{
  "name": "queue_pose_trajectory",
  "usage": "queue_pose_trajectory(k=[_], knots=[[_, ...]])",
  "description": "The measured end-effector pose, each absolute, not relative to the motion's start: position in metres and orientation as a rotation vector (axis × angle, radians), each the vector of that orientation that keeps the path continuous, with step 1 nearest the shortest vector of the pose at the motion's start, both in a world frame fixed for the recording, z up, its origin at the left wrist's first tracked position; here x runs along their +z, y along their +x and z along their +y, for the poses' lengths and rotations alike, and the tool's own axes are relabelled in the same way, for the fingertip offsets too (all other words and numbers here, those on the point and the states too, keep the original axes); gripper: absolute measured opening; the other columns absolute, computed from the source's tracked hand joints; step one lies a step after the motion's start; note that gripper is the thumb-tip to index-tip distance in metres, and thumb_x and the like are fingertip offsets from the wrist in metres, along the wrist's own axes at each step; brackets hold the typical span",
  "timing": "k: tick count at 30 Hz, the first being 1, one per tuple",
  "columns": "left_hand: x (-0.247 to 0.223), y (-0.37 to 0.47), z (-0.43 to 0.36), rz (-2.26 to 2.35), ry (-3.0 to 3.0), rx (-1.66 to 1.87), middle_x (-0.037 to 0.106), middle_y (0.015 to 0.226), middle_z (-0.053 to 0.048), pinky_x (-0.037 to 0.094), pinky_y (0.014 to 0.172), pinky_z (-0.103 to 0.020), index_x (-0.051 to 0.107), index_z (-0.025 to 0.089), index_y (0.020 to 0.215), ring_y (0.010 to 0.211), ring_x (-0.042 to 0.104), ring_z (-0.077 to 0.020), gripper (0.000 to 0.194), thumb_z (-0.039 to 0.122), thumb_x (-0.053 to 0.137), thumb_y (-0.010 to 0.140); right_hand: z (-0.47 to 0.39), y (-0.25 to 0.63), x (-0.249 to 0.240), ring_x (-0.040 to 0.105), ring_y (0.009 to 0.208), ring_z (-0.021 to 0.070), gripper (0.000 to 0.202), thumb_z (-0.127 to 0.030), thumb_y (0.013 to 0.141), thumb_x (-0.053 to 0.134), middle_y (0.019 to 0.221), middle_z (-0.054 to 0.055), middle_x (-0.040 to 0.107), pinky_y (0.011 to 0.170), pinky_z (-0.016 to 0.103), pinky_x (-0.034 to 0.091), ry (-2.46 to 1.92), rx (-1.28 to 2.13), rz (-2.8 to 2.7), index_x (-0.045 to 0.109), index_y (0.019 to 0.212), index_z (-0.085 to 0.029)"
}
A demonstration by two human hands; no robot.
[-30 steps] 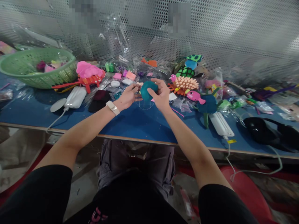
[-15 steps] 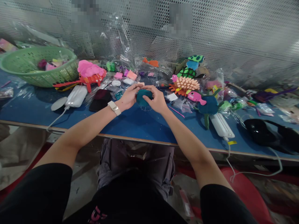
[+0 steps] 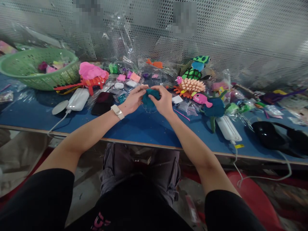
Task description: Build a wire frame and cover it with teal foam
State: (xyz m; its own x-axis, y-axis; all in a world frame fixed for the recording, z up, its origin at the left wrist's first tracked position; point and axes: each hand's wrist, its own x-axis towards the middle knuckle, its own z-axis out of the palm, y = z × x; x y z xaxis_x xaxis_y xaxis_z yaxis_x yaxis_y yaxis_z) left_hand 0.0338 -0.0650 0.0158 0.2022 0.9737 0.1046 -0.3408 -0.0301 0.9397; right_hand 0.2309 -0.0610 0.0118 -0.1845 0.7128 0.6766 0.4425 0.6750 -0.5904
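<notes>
While between hands point(image 3: 164, 101), teal piece point(image 3: 148, 100)

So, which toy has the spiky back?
The peach toy, to the right of the right hand and behind the pink fish. Blunt spikes cover its back; the fish looks smooth.

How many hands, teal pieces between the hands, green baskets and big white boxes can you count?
Left hand and right hand: 2
Teal piece: 1
Green basket: 1
Left white box and right white box: 2
Total: 6
</notes>
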Motion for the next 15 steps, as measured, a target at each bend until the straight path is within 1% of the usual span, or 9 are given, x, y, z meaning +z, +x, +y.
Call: queue_pose_trajectory(k=[3,7,11,15], knots=[[0.0161,0.0349,-0.0655,0.761,1.086,1.257,0.077,0.115,-0.008,0.059,0.075,-0.033,0.075,0.024,0.123,0.090,0.073,-0.0208,0.018,0.030,0.070,0.107,-0.0581,0.2297,0.0082,0.080,0.118,0.0335,0.028,-0.044,0.100,0.082,0.126,0.008,0.086,0.106,0.056,0.068,-0.890,0.375,-1.774,0.077,0.124,-0.030],[0.0169,0.0353,-0.0665,0.751,1.073,1.257,0.078,0.121,-0.008,0.060,0.075,-0.034,0.075,0.024,0.123,0.092,0.073,-0.0215,0.019,0.033,0.068,0.108,-0.0556,0.2295,0.0053,0.080,0.117,0.0322,0.029,-0.047,0.100,0.081,0.125,0.009,0.085,0.103,0.053,0.069,-0.877,0.406,-1.736,0.076,0.122,-0.029],[0.0179,0.0358,-0.0674,0.764,1.089,1.243,0.079,0.131,-0.010,0.062,0.078,-0.035,0.074,0.025,0.126,0.099,0.075,-0.0239,0.023,0.036,0.068,0.106,-0.0578,0.2292,0.0068,0.079,0.118,0.0335,0.026,-0.049,0.101,0.081,0.123,0.009,0.084,0.109,0.056,0.066,-0.903,0.339,-1.740,0.076,0.119,-0.030],[0.0188,0.0363,-0.0678,0.756,1.083,1.236,0.079,0.137,-0.010,0.059,0.074,-0.034,0.075,0.025,0.129,0.097,0.073,-0.0222,0.031,0.027,0.067,0.099,-0.0617,0.2282,0.0098,0.079,0.119,0.0332,0.024,-0.052,0.104,0.079,0.122,0.008,0.086,0.114,0.058,0.064,-0.889,0.312,-1.742,0.078,0.116,-0.031]])
